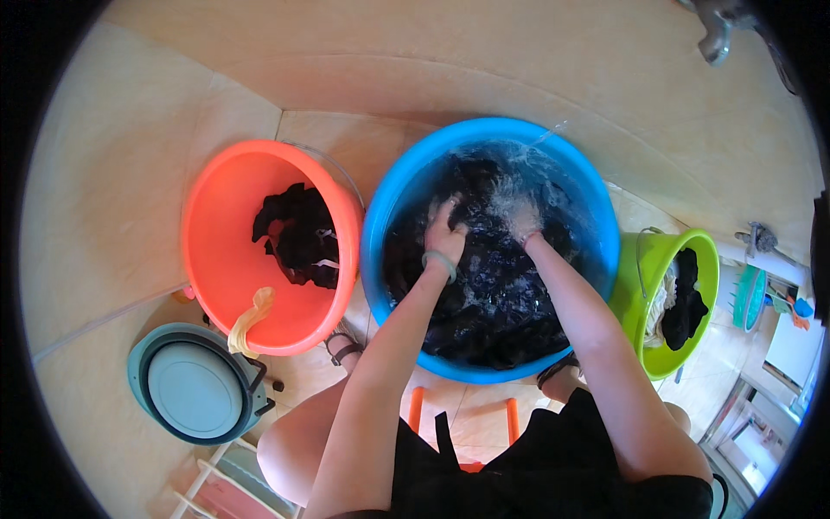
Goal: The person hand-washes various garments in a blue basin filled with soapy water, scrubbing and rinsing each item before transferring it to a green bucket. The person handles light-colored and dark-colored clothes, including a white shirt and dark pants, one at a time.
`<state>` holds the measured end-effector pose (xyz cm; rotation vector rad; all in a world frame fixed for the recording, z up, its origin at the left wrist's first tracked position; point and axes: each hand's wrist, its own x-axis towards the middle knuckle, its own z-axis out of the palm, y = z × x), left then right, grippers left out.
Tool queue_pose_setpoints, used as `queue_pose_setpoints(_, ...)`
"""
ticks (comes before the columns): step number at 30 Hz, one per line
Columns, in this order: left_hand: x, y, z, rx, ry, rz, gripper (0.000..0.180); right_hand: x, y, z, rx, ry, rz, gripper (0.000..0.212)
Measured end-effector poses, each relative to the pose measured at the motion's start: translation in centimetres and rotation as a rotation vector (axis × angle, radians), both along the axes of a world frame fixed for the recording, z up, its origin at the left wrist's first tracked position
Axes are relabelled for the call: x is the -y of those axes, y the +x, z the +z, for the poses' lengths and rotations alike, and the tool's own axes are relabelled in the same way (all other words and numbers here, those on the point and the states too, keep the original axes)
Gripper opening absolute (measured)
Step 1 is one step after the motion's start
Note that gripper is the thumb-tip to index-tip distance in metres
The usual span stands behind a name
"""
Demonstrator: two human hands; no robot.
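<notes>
A large blue basin [377,259] stands in front of me, full of water and soaked dark clothing [493,320]. My left hand [443,233], with a pale bangle [439,265] at its wrist, is in the left middle of the basin. Its fingers curl down into the dark cloth, their tips partly under water. To its right my right hand [524,221] reaches into the same clothing. White splashing water blurs its fingers, so their pose is hidden. A thin stream of water [551,132] enters over the basin's far rim.
At left stands an orange bucket [220,216] with black clothing [303,233] inside and a pale yellow limp piece [251,323] over its rim. A green bucket [640,303] at right holds white and black cloth. Collapsible grey-blue basins [194,389] lie lower left. A metal tap [716,35] is upper right.
</notes>
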<state>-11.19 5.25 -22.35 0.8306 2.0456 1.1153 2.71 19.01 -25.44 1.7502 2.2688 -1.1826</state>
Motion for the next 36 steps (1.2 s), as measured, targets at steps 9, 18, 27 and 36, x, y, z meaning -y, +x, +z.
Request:
queue_pose_setpoints(9, -1.3, 0.2, 10.7, 1.193, 0.388, 0.228, 0.082, 6.5, -0.1, 25.2, -0.772, -0.037, -0.039, 0.025)
queue_pose_setpoints(18, -0.3, 3.9, 21.0, 1.984, 0.535, 0.088, 0.07, 14.6, 1.2, 32.4, -0.694, 0.625, 0.511, 0.039)
queue_pose_setpoints(27, 1.6, 4.9, 16.1, 1.686, 0.396, 0.182, 0.059, 13.1, -1.2, 30.5, -0.73, 0.95, 0.155, 0.023)
queue_pose_setpoints(36, 2.7, 7.1, 13.6, 1.357, 0.337, 0.318, 0.048, 10.0, -0.2, 27.3, -0.826, 0.716, 0.11, 0.01)
